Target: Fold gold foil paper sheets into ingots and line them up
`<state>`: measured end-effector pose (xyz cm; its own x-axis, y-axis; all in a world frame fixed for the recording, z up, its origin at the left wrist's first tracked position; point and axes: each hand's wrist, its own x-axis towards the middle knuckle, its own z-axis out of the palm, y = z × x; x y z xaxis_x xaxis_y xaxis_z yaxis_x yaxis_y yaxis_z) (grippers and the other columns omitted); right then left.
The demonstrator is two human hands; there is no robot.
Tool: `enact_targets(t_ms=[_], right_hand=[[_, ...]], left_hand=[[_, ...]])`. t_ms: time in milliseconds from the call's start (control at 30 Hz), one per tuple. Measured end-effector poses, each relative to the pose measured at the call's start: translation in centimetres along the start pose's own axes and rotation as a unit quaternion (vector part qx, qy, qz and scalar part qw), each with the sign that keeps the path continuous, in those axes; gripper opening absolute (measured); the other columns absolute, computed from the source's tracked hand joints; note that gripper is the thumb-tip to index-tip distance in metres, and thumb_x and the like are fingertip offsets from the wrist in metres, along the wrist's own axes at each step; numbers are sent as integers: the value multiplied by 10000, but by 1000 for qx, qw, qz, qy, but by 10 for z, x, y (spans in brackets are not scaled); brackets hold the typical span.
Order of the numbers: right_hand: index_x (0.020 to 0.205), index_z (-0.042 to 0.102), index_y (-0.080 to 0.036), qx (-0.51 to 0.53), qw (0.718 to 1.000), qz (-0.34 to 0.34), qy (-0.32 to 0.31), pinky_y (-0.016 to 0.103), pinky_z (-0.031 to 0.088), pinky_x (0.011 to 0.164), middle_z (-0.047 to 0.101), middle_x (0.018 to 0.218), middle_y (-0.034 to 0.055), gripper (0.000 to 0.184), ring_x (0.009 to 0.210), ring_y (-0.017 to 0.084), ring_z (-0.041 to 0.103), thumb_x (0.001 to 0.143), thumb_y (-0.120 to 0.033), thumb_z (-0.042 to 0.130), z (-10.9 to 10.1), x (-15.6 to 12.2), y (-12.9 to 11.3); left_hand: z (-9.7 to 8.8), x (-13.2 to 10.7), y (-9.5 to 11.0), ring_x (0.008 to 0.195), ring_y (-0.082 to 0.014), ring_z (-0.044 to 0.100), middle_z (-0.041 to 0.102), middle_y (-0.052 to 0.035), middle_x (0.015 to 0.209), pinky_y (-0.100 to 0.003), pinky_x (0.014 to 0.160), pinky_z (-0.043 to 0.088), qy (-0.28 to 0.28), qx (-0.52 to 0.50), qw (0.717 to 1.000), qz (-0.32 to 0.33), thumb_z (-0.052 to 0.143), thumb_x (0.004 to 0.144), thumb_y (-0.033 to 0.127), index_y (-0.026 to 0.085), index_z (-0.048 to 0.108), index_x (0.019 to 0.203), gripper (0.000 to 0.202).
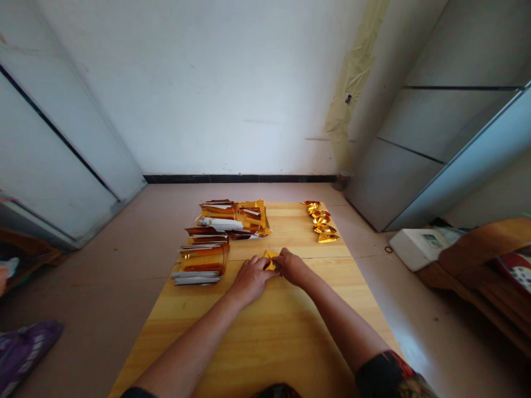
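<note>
My left hand (pixel 251 279) and my right hand (pixel 291 267) meet at the middle of the pine-coloured wooden table (pixel 265 337). Between their fingers is a small folded piece of gold foil paper (pixel 270 260), partly hidden by my fingers. Left of my hands lies a stack of gold-backed paper sheets (pixel 203 261), with white undersides showing at its edges. Behind it sits a looser pile of gold foil sheets (pixel 249 218). Toward the far right end of the table, a short line of folded gold foil pieces (pixel 319 222) stands apart from my hands.
The table's far end stops short of a white wall (pixel 207 94) with a dark skirting strip. A white box (pixel 415 249) and a wooden seat (pixel 481 249) are to the right. A purple cloth (pixel 25 354) lies on the floor at lower left.
</note>
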<state>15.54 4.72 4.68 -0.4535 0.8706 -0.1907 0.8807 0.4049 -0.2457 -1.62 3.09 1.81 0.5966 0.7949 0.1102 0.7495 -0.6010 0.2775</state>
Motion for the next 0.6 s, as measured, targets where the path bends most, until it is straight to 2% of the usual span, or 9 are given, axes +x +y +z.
enact_targets(t_ms=[133, 267, 433, 600], right_hand=[[1091, 645, -222, -50, 997, 50, 7, 244, 474, 679, 591, 1029, 108, 261, 798, 175, 653, 908, -251, 461, 3, 2, -7], [1124, 634, -238, -85, 992, 96, -11, 263, 490, 707, 658, 970, 110, 272, 864, 209, 662, 878, -243, 518, 2, 7, -15], [1091, 655, -220, -68, 994, 85, -25, 289, 497, 752, 699, 959, 109, 258, 913, 228, 660, 856, -246, 553, 2, 12, -15], [1113, 642, -220, -63, 995, 76, -20, 311, 506, 745, 704, 971, 112, 271, 907, 240, 667, 880, -249, 507, 2, 10, -16]], left_hand=[[-2, 1, -7, 1029, -229, 489, 566, -37, 1187, -372, 866, 434, -1, -12, 999, 30, 486, 828, 112, 361, 659, 1096, 405], [-6, 5, -17, 1071, -222, 475, 480, -2, 1346, -385, 933, 426, -11, -31, 998, 54, 528, 764, 79, 356, 673, 1076, 442], [-13, 13, -23, 955, -208, 505, 590, -16, 1182, -347, 866, 452, -42, -61, 994, 86, 500, 776, 93, 364, 688, 1048, 427], [-16, 16, -26, 989, -201, 510, 608, -26, 1119, -328, 911, 428, -46, -89, 990, 103, 473, 755, 45, 341, 683, 1057, 472]])
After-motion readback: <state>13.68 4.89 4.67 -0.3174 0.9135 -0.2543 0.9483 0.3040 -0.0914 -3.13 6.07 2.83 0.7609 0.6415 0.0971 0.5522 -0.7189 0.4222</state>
